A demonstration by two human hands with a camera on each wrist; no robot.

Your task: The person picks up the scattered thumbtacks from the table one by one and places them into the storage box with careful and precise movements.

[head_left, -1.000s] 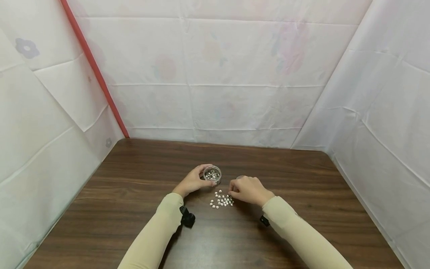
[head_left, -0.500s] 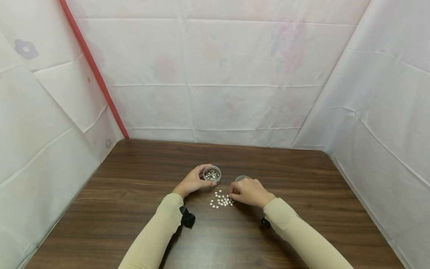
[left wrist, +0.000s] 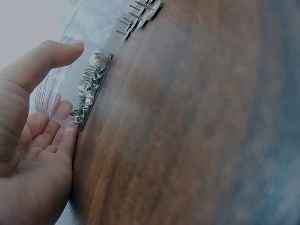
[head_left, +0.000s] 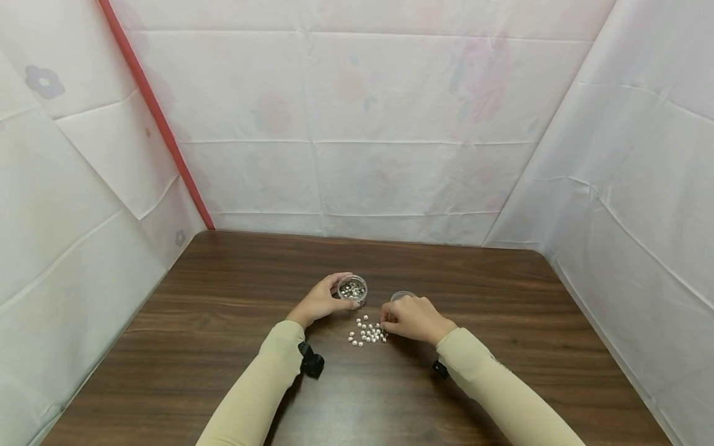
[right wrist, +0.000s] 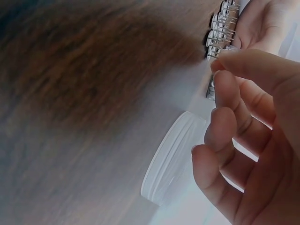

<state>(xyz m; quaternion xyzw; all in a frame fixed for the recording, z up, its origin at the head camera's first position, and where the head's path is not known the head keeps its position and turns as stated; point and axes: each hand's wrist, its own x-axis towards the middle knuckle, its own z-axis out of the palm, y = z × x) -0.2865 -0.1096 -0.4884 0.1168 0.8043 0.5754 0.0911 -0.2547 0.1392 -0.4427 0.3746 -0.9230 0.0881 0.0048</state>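
In the head view my left hand (head_left: pixel 320 301) holds a clear round jar (head_left: pixel 362 301) on the table, thumb on the near side and fingers round the far side. Silver thumbtacks (left wrist: pixel 89 91) fill its lower part, seen through the wall in the left wrist view. Loose thumbtacks (head_left: pixel 368 334) lie in a patch just in front of the jar, points up. My right hand (head_left: pixel 415 318) is at the right edge of this patch. Its thumb and forefinger pinch together at a thumbtack, which the fingertips mostly hide; the other fingers are bent.
A clear round lid (right wrist: pixel 168 161) lies on the brown wooden table (head_left: pixel 251 266), just beyond my right hand. White floral sheets (head_left: pixel 357 124) hang behind the table and along both sides. A red strip (head_left: pixel 158 118) runs down the back left corner.
My right hand has shifted slightly right and toward me, so more of the lid shows. The left hand and jar stay in place.
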